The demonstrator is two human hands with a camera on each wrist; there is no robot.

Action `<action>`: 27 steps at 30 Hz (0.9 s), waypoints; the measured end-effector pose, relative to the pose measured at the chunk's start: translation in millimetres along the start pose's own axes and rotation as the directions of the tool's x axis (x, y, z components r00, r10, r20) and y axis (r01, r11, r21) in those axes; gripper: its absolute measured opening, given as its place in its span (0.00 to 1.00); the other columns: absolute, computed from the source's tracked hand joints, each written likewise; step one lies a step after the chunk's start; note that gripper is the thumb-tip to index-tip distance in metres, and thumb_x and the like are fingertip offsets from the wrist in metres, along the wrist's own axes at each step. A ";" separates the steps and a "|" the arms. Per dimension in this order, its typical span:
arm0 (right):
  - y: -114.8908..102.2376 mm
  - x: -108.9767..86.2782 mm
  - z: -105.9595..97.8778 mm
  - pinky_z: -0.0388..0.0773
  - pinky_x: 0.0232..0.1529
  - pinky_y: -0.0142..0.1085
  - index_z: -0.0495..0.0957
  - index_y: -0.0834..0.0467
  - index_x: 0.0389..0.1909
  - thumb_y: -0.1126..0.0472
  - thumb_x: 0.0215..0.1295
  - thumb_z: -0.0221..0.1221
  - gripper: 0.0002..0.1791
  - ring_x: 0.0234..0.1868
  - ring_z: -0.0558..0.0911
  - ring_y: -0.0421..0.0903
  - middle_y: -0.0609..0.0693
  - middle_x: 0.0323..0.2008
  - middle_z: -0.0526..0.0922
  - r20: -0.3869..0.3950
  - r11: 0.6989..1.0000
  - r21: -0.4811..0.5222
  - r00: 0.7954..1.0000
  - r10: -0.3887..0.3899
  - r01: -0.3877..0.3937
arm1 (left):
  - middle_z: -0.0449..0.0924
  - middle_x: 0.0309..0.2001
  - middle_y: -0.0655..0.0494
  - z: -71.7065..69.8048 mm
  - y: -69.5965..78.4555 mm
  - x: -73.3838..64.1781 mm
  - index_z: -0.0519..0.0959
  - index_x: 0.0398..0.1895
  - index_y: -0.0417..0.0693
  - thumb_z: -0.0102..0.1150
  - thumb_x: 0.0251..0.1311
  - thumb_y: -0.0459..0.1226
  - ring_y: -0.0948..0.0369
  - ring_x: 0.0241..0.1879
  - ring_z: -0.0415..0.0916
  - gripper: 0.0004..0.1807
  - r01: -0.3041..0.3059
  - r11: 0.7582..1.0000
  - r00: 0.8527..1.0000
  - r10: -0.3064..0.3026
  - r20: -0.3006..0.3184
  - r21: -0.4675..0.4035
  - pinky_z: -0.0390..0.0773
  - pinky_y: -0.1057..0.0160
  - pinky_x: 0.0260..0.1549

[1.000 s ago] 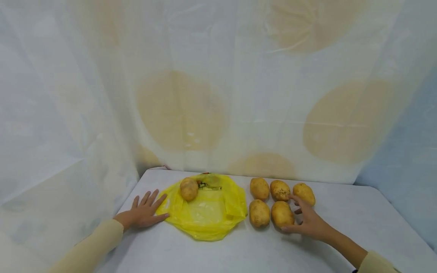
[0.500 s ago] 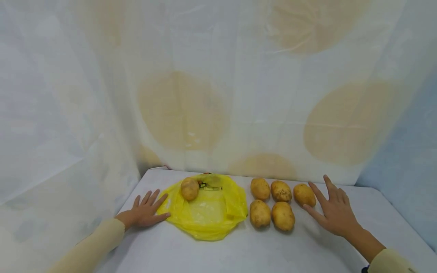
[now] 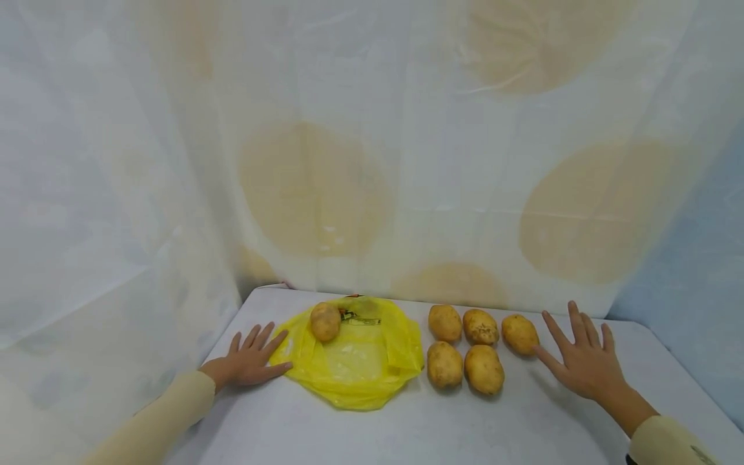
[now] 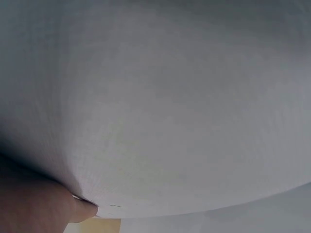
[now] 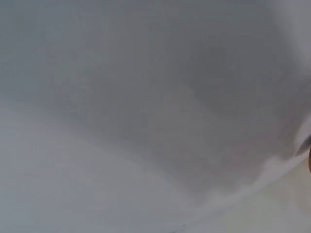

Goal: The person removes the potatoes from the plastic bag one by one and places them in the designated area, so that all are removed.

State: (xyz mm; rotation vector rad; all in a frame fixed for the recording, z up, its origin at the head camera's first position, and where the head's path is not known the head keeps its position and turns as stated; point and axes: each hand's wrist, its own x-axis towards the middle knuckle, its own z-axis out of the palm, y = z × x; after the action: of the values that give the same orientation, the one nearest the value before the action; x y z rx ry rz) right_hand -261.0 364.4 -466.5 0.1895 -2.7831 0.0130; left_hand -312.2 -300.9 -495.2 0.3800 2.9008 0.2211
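On the left side of the table, my left hand [image 3: 250,360] rests with fingers spread, its fingertips and thumb at the edge of a yellow plastic bag [image 3: 354,365]. A potato [image 3: 325,322] lies on the bag's upper left part. To the right of the bag several more potatoes are set out in two rows; the far-right potato [image 3: 520,334] is nearest my right hand [image 3: 589,361]. That hand has its fingers straight and spread and holds nothing. In the left wrist view, part of my hand [image 4: 43,206] shows at the lower left against the white surface.
The white table [image 3: 418,429] has a back edge close to a hanging white sheet [image 3: 453,161] with tan circles. Another pale sheet [image 3: 104,194] closes the left side, and a bluish one [image 3: 692,278] stands at the right.
My right hand has drawn back from the front-row potato, moved right and spread its fingers. My left hand, the bag and the potatoes stay where they were.
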 end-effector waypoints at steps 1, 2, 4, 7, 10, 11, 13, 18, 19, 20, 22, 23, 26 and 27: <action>-0.8 1.4 -0.3 0.33 0.65 0.74 0.37 0.42 0.80 0.31 0.69 0.46 0.46 0.71 0.48 0.73 0.63 0.77 0.23 0.014 1.000 0.001 1.000 0.005 -0.005 | 0.36 0.80 0.41 0.6 -0.5 0.2 0.48 0.80 0.55 0.39 0.57 0.76 0.35 0.77 0.32 0.54 0.000 1.000 1.000 0.000 -0.004 0.001 0.26 0.28 0.66; -1.6 3.1 -0.9 0.34 0.65 0.74 0.37 0.42 0.80 0.31 0.69 0.46 0.46 0.71 0.48 0.73 0.64 0.78 0.24 0.017 1.000 0.001 1.000 0.004 -0.004 | 0.37 0.80 0.40 1.7 -1.4 1.1 0.49 0.79 0.55 0.39 0.57 0.76 0.35 0.77 0.33 0.55 -0.005 1.000 1.000 0.005 -0.010 0.001 0.27 0.28 0.66; -5.0 6.9 -3.3 0.35 0.65 0.74 0.37 0.43 0.80 0.31 0.70 0.45 0.46 0.71 0.49 0.73 0.65 0.78 0.24 0.027 1.000 0.004 1.000 -0.001 0.001 | 0.37 0.80 0.41 3.3 -2.6 1.8 0.49 0.79 0.55 0.39 0.56 0.77 0.35 0.77 0.33 0.55 -0.006 1.000 1.000 0.006 -0.019 0.001 0.27 0.28 0.66; -11.9 13.9 -7.1 0.37 0.65 0.74 0.39 0.43 0.80 0.31 0.70 0.45 0.45 0.71 0.50 0.73 0.66 0.78 0.28 0.020 1.000 0.005 1.000 -0.017 0.017 | 0.38 0.80 0.40 5.0 -4.3 2.8 0.50 0.79 0.54 0.39 0.56 0.77 0.35 0.77 0.34 0.55 -0.010 1.000 0.999 0.010 -0.031 0.000 0.27 0.28 0.66; -21.2 21.5 -10.5 0.36 0.65 0.74 0.39 0.43 0.80 0.32 0.70 0.45 0.45 0.71 0.50 0.73 0.66 0.78 0.30 0.022 0.999 0.022 0.999 -0.037 0.036 | 0.38 0.80 0.41 7.6 -7.2 5.2 0.50 0.79 0.55 0.39 0.56 0.77 0.35 0.77 0.34 0.55 -0.007 1.000 0.999 0.007 -0.034 0.010 0.27 0.28 0.66; -24.6 24.1 -11.2 0.36 0.65 0.74 0.39 0.43 0.80 0.32 0.70 0.45 0.45 0.71 0.50 0.73 0.66 0.78 0.30 0.029 0.999 0.027 0.999 -0.040 0.040 | 0.38 0.80 0.41 8.3 -8.1 6.2 0.50 0.79 0.55 0.38 0.56 0.77 0.35 0.77 0.34 0.55 -0.006 1.000 0.999 0.007 -0.035 0.014 0.27 0.28 0.66; -31.7 28.5 -12.2 0.35 0.65 0.74 0.40 0.44 0.80 0.31 0.70 0.44 0.45 0.71 0.49 0.73 0.66 0.78 0.29 0.043 0.998 0.048 0.998 -0.045 0.043 | 0.37 0.80 0.41 8.9 -9.7 7.3 0.50 0.79 0.56 0.38 0.56 0.77 0.35 0.77 0.34 0.55 -0.005 1.000 0.999 0.006 -0.034 0.019 0.27 0.27 0.66; -48.3 38.5 -14.4 0.33 0.67 0.73 0.44 0.46 0.79 0.31 0.69 0.45 0.45 0.72 0.47 0.73 0.65 0.78 0.27 0.069 0.996 0.085 0.997 -0.045 0.039 | 0.37 0.80 0.41 7.7 -10.7 6.1 0.49 0.79 0.56 0.38 0.56 0.77 0.35 0.77 0.34 0.55 -0.003 1.000 1.000 0.003 -0.028 0.017 0.27 0.27 0.66; -51.4 40.5 -15.3 0.33 0.67 0.72 0.45 0.46 0.79 0.32 0.69 0.45 0.44 0.73 0.47 0.73 0.65 0.78 0.27 0.069 0.995 0.089 0.997 -0.046 0.040 | 0.37 0.80 0.42 7.6 -10.5 5.8 0.49 0.79 0.56 0.37 0.56 0.78 0.35 0.77 0.33 0.55 0.001 1.000 1.000 -0.001 -0.023 0.016 0.27 0.28 0.66; -54.1 42.7 -15.8 0.33 0.67 0.72 0.45 0.47 0.79 0.32 0.70 0.46 0.44 0.73 0.48 0.72 0.64 0.78 0.28 0.066 0.995 0.091 0.997 -0.047 0.041 | 0.37 0.80 0.42 7.4 -9.9 5.1 0.49 0.79 0.56 0.37 0.55 0.78 0.35 0.77 0.33 0.55 0.003 1.000 1.000 -0.003 -0.020 0.013 0.27 0.28 0.66; -59.6 47.1 -17.1 0.33 0.67 0.72 0.46 0.47 0.79 0.33 0.70 0.47 0.43 0.73 0.48 0.72 0.64 0.78 0.28 0.068 0.994 0.097 0.996 -0.051 0.044 | 0.37 0.80 0.41 6.6 -7.9 3.6 0.49 0.79 0.55 0.38 0.56 0.77 0.35 0.77 0.33 0.55 0.001 1.000 1.000 -0.001 -0.014 0.008 0.27 0.28 0.66; -62.1 49.6 -17.3 0.33 0.67 0.72 0.47 0.47 0.79 0.34 0.70 0.47 0.43 0.73 0.48 0.71 0.64 0.78 0.29 0.070 0.994 0.101 0.996 -0.054 0.047 | 0.37 0.80 0.42 5.5 -6.5 2.8 0.49 0.79 0.55 0.38 0.56 0.78 0.35 0.77 0.33 0.55 0.002 1.000 1.000 -0.001 -0.011 0.007 0.27 0.28 0.66; -70.6 57.7 -17.3 0.34 0.67 0.72 0.47 0.48 0.79 0.31 0.70 0.44 0.43 0.73 0.49 0.72 0.66 0.78 0.30 0.080 0.994 0.095 0.994 -0.068 0.060 | 0.35 0.80 0.41 0.2 -1.0 0.3 0.47 0.80 0.56 0.37 0.56 0.78 0.36 0.77 0.32 0.56 0.012 1.000 1.000 -0.012 0.017 0.003 0.26 0.28 0.66; -74.6 60.7 -18.3 0.34 0.66 0.73 0.47 0.49 0.79 0.31 0.70 0.44 0.44 0.73 0.49 0.72 0.67 0.78 0.30 0.087 0.993 0.099 0.993 -0.074 0.065 | 0.35 0.80 0.40 -2.1 1.0 -0.5 0.47 0.80 0.56 0.37 0.56 0.78 0.34 0.77 0.32 0.56 0.014 1.000 1.000 -0.014 0.026 -0.004 0.25 0.27 0.66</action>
State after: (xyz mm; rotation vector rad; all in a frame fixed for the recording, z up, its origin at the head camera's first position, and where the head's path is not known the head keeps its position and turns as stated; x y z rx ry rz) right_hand -301.2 283.2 -429.4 0.3183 -2.8665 0.1239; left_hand -312.0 -300.4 -492.9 0.3597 2.8763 0.2178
